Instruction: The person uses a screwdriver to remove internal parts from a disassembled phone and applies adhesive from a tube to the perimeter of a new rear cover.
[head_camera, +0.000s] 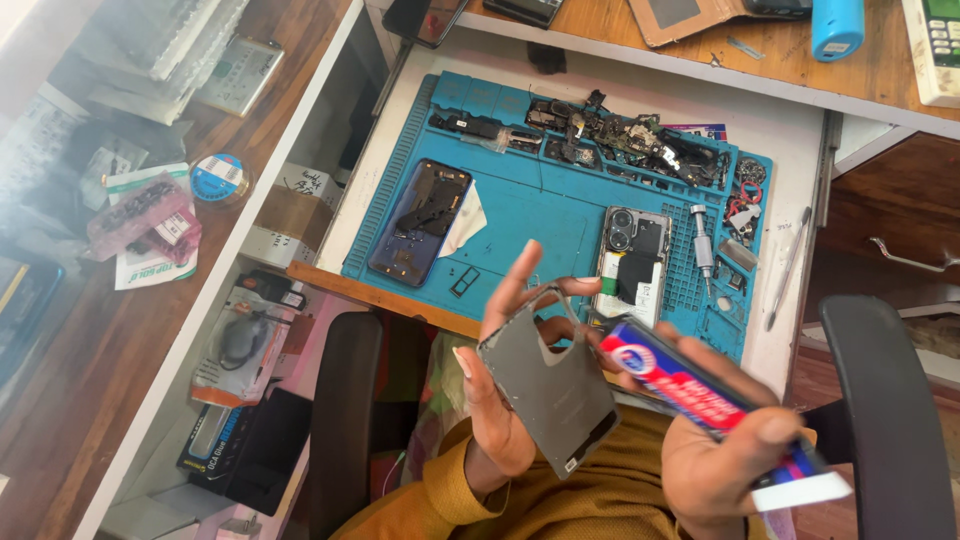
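While held above the person's lap, just off the near edge of the white desk (790, 345), the grey flat phone back cover (553, 392) rests upright in the left hand (497, 395), fingers curled round its edge. Just to its right, the right hand (712, 445) grips a red-and-blue glue tube (700, 392), nozzle touching the cover's top notch. Beyond: blue silicone repair mat (530, 215), two opened phones.

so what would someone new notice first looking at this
Probably the two hands low in the middle: the left hand holds a flat grey phone back panel, and the right hand grips a red-and-blue squeeze tube against it. Behind them lies a blue silicone repair mat with two opened phones and small parts.
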